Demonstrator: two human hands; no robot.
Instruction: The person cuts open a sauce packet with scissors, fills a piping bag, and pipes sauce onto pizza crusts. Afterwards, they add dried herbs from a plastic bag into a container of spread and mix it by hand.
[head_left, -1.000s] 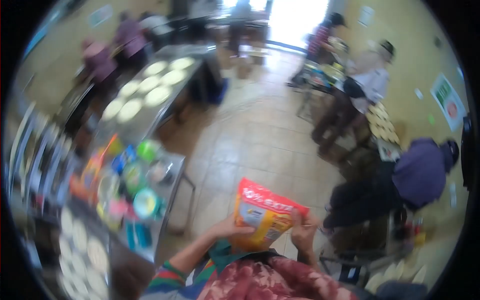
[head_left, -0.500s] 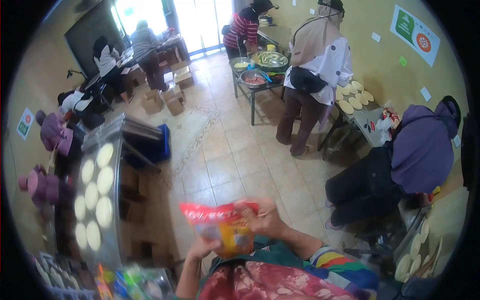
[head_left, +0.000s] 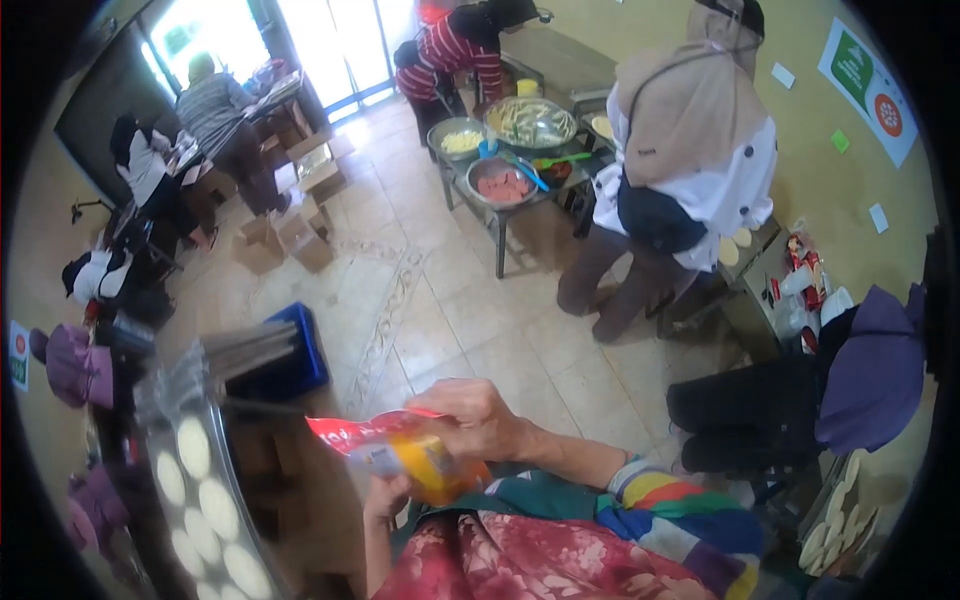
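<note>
A red and yellow plastic packet [head_left: 415, 462] is held in front of my body, tilted, with its red top edge toward the left. My right hand [head_left: 470, 415] grips it from above near the upper right, fingers folded over the edge. Lower down, my left hand [head_left: 388, 492] pinches its bottom left side. The packet's print is blurred, and its contents are hidden. Beneath it are my green clothing and red floral apron [head_left: 540, 555].
At left a metal table [head_left: 240, 470] bears several flat oval dough pieces [head_left: 218, 508]. A blue crate [head_left: 300, 350] stands beyond it. Ahead, a table holds a bowl of pink filling [head_left: 502, 184]. A person in white [head_left: 690, 170] stands ahead right; another in purple [head_left: 870, 370] bends at right.
My view has shifted forward. The packet has tilted further, its red end swinging left, and my right hand now covers more of its top. The person in white appears nearer.
</note>
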